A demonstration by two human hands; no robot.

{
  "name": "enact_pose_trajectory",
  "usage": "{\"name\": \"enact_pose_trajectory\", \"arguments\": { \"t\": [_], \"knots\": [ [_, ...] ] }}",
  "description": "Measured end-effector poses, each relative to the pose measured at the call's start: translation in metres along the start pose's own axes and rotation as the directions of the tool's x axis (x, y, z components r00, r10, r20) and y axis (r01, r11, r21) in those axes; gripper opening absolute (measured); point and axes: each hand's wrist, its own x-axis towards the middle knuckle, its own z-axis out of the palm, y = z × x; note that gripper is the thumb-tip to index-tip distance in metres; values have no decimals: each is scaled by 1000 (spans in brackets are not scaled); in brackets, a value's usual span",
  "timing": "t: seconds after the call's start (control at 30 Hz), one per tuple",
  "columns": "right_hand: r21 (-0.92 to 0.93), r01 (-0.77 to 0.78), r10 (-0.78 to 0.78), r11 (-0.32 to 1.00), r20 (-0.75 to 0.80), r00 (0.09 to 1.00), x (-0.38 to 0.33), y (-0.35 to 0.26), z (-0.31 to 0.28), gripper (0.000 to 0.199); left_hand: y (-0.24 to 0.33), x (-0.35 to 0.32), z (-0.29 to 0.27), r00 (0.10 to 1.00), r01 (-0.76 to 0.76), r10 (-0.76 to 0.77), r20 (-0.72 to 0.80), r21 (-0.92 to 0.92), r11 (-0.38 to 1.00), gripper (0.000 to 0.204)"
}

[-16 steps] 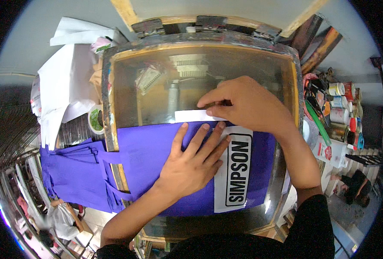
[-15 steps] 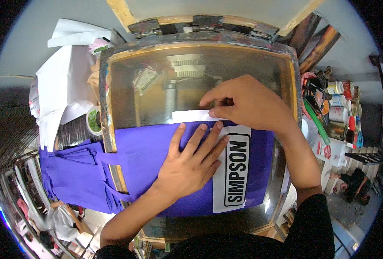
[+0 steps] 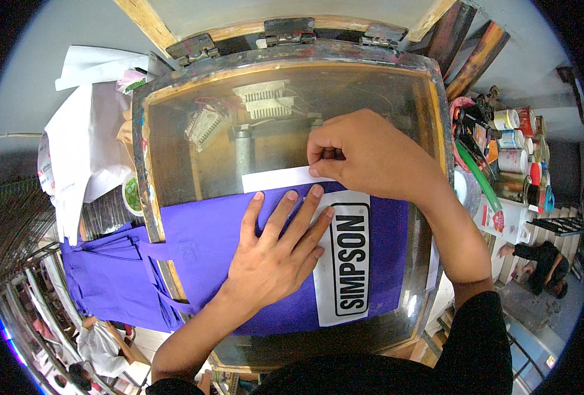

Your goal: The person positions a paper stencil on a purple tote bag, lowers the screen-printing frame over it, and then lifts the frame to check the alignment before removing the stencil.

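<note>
My left hand [image 3: 269, 263] lies flat with fingers spread on a purple cloth bag [image 3: 203, 230], its fingertips close to the bag's far edge. The right hand [image 3: 364, 155] is closed, its thumb and curled fingers pinching the right part of a white paper strip [image 3: 265, 181]. That strip lies along the far edge of the bag, on the glass top [image 3: 173, 174] of a wooden frame. A white sheet [image 3: 325, 303] with bold black lettering in a black outline sits at the bag's right part. The bag's straps [image 3: 153, 250] stick out to the left.
Left of the frame lies a stack of purple bags [image 3: 107, 270], with white sheets [image 3: 98, 151] farther back. Hinges [image 3: 288, 31] line the far edge. Paint cans [image 3: 512, 161] and a green-handled tool [image 3: 476, 178] stand at right. Another person [image 3: 545, 266] is at far right.
The view has shifted a little. The fingers of my right hand have curled in at the strip, where the index finger was stretched out before. My left hand stays flat on the bag.
</note>
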Motion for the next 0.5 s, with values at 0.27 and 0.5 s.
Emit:
{"name": "enact_pose_trajectory", "arguments": {
  "t": [0.27, 0.5],
  "knots": [
    [-30, 76, -76, 997, -13, 997, -14, 15, -10, 18, -1, -1, 2, 1000, 12, -12, 12, -39, 999, 59],
    [9, -4, 4, 1000, -9, 1000, -18, 20, -15, 15, -1, -1, 0, 999, 11, -9, 43, -35, 999, 58]
  ]
}}
